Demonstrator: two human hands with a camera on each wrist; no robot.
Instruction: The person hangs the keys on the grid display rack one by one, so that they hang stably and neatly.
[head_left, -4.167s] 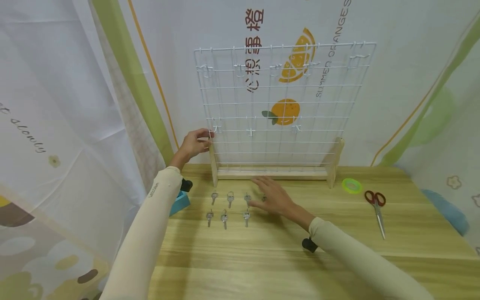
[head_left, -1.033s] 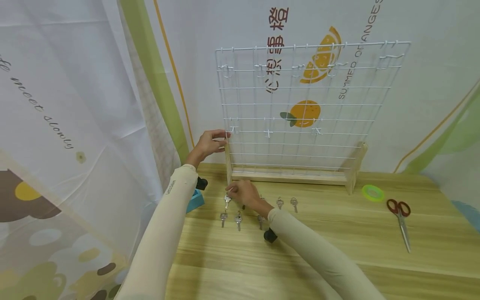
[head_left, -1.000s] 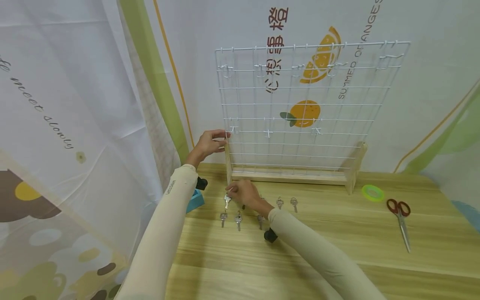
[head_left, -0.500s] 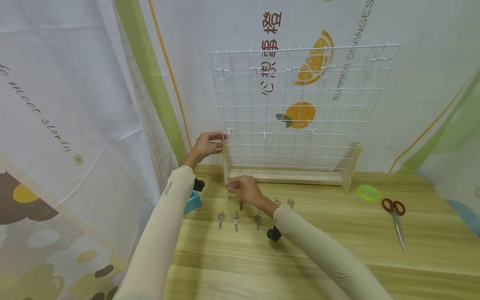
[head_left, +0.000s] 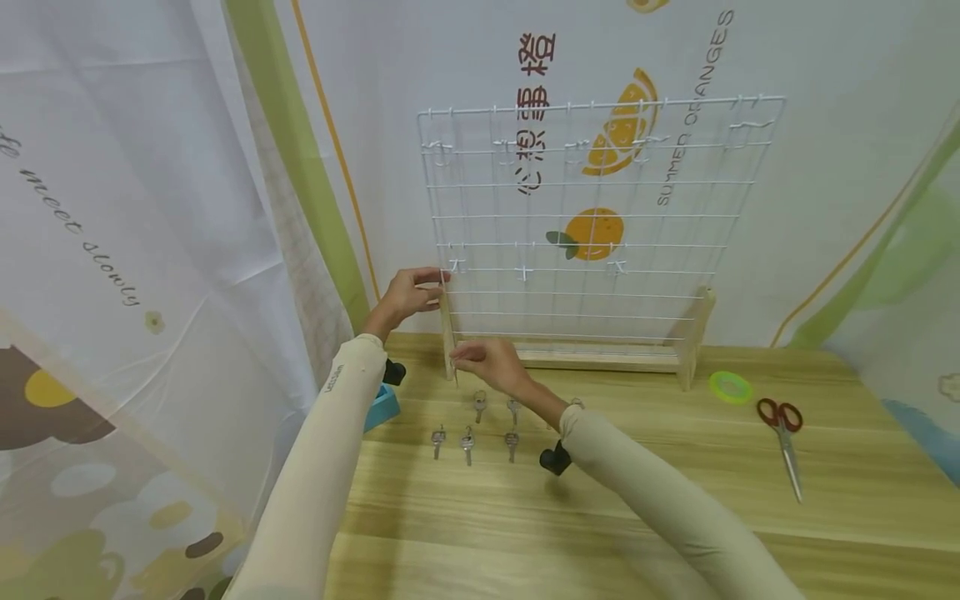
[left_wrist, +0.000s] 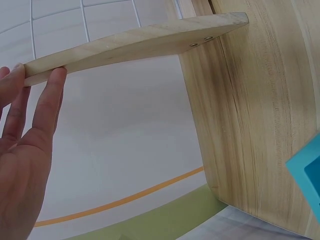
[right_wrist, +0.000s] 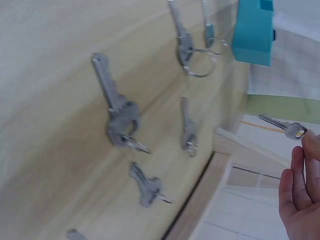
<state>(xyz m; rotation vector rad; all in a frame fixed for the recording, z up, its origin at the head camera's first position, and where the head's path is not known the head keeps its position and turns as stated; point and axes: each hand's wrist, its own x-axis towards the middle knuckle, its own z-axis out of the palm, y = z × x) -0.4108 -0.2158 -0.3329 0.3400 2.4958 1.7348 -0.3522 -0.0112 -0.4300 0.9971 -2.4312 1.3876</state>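
My left hand point(head_left: 408, 293) grips the upper end of the left wooden support point(left_wrist: 130, 47) of a white wire grid rack point(head_left: 660, 217), thumb on one side and fingers on the other. Between thumb and fingertip, my right hand point(head_left: 491, 364) pinches a silver key point(right_wrist: 284, 125), raised off the table just before the rack's left foot. Several more keys with small rings lie in two rows below that hand, among them a front-row key point(head_left: 468, 443). My right forearm partly covers the right end of the back row.
White hooks point(head_left: 523, 273) hang on the grid in an upper and a lower row. A light blue box point(head_left: 382, 407) stands left of the keys. On the right of the wooden table point(head_left: 600, 533) lie a yellow-green ring point(head_left: 730, 387) and red-handled scissors point(head_left: 783, 442).
From over the right part of the keys, my right hand has moved left, taken the leftmost back-row key and lifted it toward the rack. My left hand keeps its grip on the support.
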